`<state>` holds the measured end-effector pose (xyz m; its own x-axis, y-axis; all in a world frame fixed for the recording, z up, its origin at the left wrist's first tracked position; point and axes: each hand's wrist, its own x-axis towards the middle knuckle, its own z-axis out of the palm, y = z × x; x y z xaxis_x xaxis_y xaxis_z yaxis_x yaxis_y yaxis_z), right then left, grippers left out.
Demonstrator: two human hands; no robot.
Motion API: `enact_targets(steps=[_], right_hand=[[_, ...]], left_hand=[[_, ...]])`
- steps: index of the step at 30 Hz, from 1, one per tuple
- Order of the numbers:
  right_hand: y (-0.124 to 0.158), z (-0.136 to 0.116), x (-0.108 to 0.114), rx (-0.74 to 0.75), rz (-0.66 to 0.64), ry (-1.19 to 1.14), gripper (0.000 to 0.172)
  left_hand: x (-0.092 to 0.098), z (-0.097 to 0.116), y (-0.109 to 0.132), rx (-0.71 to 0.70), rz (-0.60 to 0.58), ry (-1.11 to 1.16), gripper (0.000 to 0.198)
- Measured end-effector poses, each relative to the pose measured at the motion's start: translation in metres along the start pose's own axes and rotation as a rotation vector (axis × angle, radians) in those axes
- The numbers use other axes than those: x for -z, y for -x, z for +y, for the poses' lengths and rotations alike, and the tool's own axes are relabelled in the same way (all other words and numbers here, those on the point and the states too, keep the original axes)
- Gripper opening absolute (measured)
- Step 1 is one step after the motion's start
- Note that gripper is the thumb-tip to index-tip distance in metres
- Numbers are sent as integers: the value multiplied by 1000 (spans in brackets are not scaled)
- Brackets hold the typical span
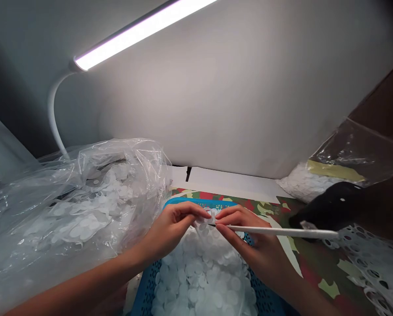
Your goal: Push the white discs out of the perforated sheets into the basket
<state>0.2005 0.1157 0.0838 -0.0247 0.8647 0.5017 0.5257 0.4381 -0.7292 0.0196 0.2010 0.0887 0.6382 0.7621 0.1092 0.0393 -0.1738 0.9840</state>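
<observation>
My left hand [180, 224] is closed, its thumb and forefinger pinching a small whitish plastic piece with round shapes [202, 226]. Close beside it, my right hand [249, 235] grips a slim white stick-like tool [278, 231] with a dark, thin tip. The tip points left and is at the plastic piece; I cannot tell whether it touches. Fingertips of my right hand are also near the piece. Both hands are above a blue perforated basket [147, 285], which holds a heap of small translucent white discs [199, 281].
A large clear bag [144, 175] with loose white discs lies at left. At right are a bag of white pieces [301, 182], a black object [331, 204] and punched plastic sheets [374, 259] on a camouflage-patterned cover [315, 272]. A lit lamp [140, 33] hangs above.
</observation>
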Motion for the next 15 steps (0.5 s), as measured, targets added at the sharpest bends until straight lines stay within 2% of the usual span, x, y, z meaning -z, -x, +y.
enact_targets(steps=[5, 11, 15], right_hand=[[1, 6, 5, 114, -54, 155, 9], [-1, 9, 13, 301, -123, 278, 25], [-1, 16, 11, 409, -70, 319, 20]], left_hand=[[0, 1, 2, 14, -5, -38, 16], [0, -5, 3, -33, -13, -107, 21], [-1, -8, 3, -83, -33, -138, 23]])
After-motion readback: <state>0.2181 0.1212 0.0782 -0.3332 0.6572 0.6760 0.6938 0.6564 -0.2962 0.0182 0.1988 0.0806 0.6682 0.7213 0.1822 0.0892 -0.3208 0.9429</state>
